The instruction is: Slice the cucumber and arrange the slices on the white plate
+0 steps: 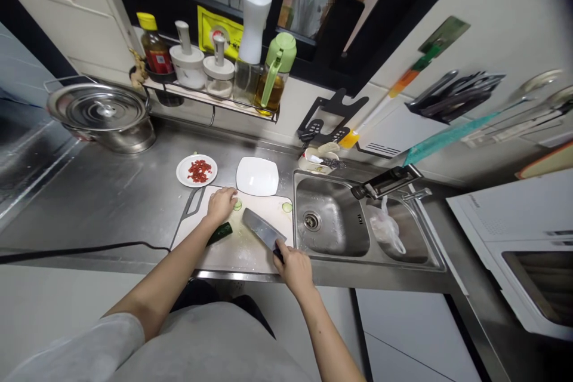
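My right hand [295,268] is wrapped round the handle of a cleaver [262,228], whose broad blade reaches up and left over the pale cutting board [248,259]. At the board's left side my left hand [221,204] has its fingers curled, thumb and fingertips at the edge of a cucumber slice [237,206]. Below that hand lies a dark green piece of cucumber [220,233], partly hidden by my forearm. Another cucumber slice [287,208] rests near the board's upper right corner.
Behind the board stand a white plate of chopped red pieces [199,171] and a bare white square plate [257,176]. A double sink [331,215] is to the right, a lidded steel pot [107,110] at the back left. Seasoning bottles line a wall rack [210,95].
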The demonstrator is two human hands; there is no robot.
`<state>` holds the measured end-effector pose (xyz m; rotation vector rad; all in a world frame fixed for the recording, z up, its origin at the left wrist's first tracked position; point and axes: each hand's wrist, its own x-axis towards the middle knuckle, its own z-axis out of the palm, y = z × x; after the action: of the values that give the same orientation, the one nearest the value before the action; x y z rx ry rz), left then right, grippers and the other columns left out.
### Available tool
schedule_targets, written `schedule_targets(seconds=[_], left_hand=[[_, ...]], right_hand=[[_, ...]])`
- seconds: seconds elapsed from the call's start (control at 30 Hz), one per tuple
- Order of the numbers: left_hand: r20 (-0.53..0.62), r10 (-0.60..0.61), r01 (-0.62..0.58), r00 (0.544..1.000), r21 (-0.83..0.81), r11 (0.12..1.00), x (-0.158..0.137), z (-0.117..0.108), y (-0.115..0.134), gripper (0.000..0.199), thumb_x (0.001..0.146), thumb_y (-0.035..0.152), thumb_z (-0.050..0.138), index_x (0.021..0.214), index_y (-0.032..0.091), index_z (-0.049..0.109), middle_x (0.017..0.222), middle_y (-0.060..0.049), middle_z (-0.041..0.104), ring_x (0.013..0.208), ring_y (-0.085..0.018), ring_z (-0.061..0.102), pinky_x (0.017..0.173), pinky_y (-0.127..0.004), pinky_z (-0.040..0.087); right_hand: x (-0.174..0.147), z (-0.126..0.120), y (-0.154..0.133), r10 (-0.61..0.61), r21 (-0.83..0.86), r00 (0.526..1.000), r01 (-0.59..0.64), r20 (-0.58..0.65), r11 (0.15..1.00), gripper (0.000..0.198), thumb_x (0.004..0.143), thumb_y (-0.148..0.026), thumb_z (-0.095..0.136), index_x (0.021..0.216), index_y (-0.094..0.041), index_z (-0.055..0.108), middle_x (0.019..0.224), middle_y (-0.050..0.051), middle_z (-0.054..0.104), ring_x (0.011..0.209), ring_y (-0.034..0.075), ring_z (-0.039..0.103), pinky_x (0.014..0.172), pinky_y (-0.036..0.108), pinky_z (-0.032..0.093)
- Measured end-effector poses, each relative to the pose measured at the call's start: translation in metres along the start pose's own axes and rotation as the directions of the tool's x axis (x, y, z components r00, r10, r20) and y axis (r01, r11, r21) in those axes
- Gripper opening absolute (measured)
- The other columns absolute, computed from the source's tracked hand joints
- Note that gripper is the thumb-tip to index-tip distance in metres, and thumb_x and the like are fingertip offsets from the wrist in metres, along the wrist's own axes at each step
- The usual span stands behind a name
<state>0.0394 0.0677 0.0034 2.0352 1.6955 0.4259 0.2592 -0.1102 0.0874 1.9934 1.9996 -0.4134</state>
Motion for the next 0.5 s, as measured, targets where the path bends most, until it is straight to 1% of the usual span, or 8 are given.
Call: schedule_targets(seconds=[0.07,0.1,0.2,0.3,0.4,0.5], left_hand=[[-0.029,-0.022,0.020,0.999,-0.071,0.997,-0.009,-0.003,-0.002,0.024,0.087,0.029,0.050,0.102,0.022,0.067,0.098,-0.007,0.069,0.093,-0.023,0.061,0.084,-0.035,0.045],[-0.044,-0.015,0.010,0.999,-0.105,0.994,-0.016,-0.005,-0.005,0.023,0.087,0.030,0.050,0.101,0.022,0.067,0.098,-0.006,0.069,0.091,-0.022,0.061,0.084,-0.034,0.045],[-0.080,0.077,-0.089,0.994,-0.162,0.983,-0.046,-0.011,-0.014,0.025,0.090,0.033,0.048,0.099,0.021,0.068,0.101,-0.006,0.068,0.093,-0.020,0.060,0.087,-0.033,0.046],[-0.063,0.174,-0.181,0.983,-0.139,0.974,-0.080,-0.016,-0.025,0.029,0.093,0.038,0.045,0.098,0.023,0.070,0.099,-0.006,0.068,0.097,-0.020,0.060,0.091,-0.033,0.046],[-0.012,0.225,-0.225,0.974,-0.110,0.968,-0.100,-0.019,-0.033,0.031,0.094,0.040,0.044,0.102,0.025,0.071,0.101,-0.006,0.068,0.098,-0.020,0.061,0.092,-0.034,0.046],[0.015,0.245,-0.242,0.969,-0.096,0.965,-0.105,-0.017,-0.037,0.032,0.094,0.040,0.045,0.108,0.027,0.070,0.107,-0.006,0.068,0.102,-0.020,0.060,0.094,-0.035,0.047]], right_hand=[[-0.001,0.002,-0.003,0.037,0.064,0.999,-0.036,-0.004,0.997,0.039,0.097,-0.034,0.040,0.134,-0.023,0.048,0.100,0.008,0.072,0.087,0.019,0.068,0.070,0.026,0.038],[-0.002,0.003,-0.006,0.063,0.112,0.998,-0.062,-0.001,0.992,0.038,0.098,-0.034,0.037,0.132,-0.023,0.049,0.099,0.008,0.072,0.086,0.019,0.067,0.069,0.026,0.037],[-0.007,0.004,-0.017,0.098,0.293,0.995,-0.102,0.028,0.951,0.036,0.100,-0.038,0.030,0.124,-0.023,0.051,0.091,0.005,0.072,0.085,0.019,0.067,0.065,0.025,0.034],[-0.011,0.004,-0.032,0.059,0.423,0.996,-0.084,0.072,0.902,0.034,0.101,-0.039,0.028,0.120,-0.023,0.051,0.089,0.003,0.071,0.084,0.018,0.065,0.063,0.024,0.031],[-0.014,0.002,-0.046,0.016,0.454,0.993,-0.068,0.117,0.889,0.034,0.101,-0.041,0.028,0.117,-0.023,0.053,0.089,0.004,0.070,0.083,0.018,0.064,0.061,0.024,0.028],[-0.013,0.000,-0.055,-0.017,0.437,0.987,-0.054,0.157,0.898,0.034,0.101,-0.041,0.029,0.111,-0.022,0.055,0.088,0.005,0.069,0.082,0.018,0.063,0.060,0.025,0.027]])
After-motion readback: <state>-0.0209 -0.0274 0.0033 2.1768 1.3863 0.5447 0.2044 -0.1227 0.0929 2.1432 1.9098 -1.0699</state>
